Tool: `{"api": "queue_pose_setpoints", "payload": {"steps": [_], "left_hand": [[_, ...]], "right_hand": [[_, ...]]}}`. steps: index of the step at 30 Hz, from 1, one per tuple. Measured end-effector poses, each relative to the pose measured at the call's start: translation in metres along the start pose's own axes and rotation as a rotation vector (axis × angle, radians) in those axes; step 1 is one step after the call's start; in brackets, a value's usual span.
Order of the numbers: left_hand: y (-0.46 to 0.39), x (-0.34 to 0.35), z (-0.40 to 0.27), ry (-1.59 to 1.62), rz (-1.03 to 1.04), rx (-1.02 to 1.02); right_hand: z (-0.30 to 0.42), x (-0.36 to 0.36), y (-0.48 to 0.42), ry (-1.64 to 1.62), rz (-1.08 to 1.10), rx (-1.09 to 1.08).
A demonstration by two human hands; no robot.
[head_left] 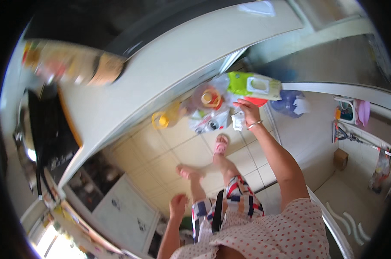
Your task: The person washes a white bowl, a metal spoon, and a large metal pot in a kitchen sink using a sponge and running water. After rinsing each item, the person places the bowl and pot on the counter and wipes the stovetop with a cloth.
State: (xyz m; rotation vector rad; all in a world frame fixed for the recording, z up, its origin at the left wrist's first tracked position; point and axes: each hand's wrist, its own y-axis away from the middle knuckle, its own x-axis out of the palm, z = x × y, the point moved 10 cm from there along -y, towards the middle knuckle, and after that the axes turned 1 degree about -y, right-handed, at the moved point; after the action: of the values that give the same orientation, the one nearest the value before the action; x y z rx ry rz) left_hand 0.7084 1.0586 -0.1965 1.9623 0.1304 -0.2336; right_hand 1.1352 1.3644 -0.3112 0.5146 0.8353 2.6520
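Observation:
My right hand point(249, 112) reaches out over the floor items, its fingers pointing left. A crumpled white piece, perhaps tissue or a wipe point(238, 121), appears right beside the palm; whether the fingers grip it is unclear. Just beyond the fingertips is a green and white wet-wipe pack point(239, 84) with a white lid. A red rounded object point(257, 101) shows partly under it. Left of the hand are a white plastic bag point(211, 121) and a jug with a red label point(211, 98). My left hand point(178, 204) hangs low near my shorts, slightly blurred, with nothing visible in it.
A yellow-capped oil jug point(163, 120) stands on the tiled floor point(189, 145) before the counter point(182, 48). A blue water bottle point(287, 103) is beside a door frame point(337, 90). A white cabinet door point(124, 213) is at lower left. A cardboard box point(340, 159) lies right.

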Motion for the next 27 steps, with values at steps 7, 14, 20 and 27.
{"api": "queue_pose_setpoints", "payload": {"steps": [7, 14, 20, 27], "left_hand": [[0.065, 0.051, -0.229, 0.558, 0.334, 0.424], [0.116, -0.072, -0.186, 1.114, 0.196, 0.327], [0.152, -0.261, -0.145, 1.46, 0.126, 0.487], [0.223, -0.358, -0.126, 1.637, 0.289, 0.734]], "right_hand": [[0.045, 0.194, 0.19, -0.056, 0.228, -0.03], [0.013, 0.269, 0.288, -0.017, 0.194, 0.054], [0.005, 0.417, 0.405, 0.197, 0.556, 0.121], [0.015, 0.54, 0.503, 0.203, 0.996, 0.14]]}}
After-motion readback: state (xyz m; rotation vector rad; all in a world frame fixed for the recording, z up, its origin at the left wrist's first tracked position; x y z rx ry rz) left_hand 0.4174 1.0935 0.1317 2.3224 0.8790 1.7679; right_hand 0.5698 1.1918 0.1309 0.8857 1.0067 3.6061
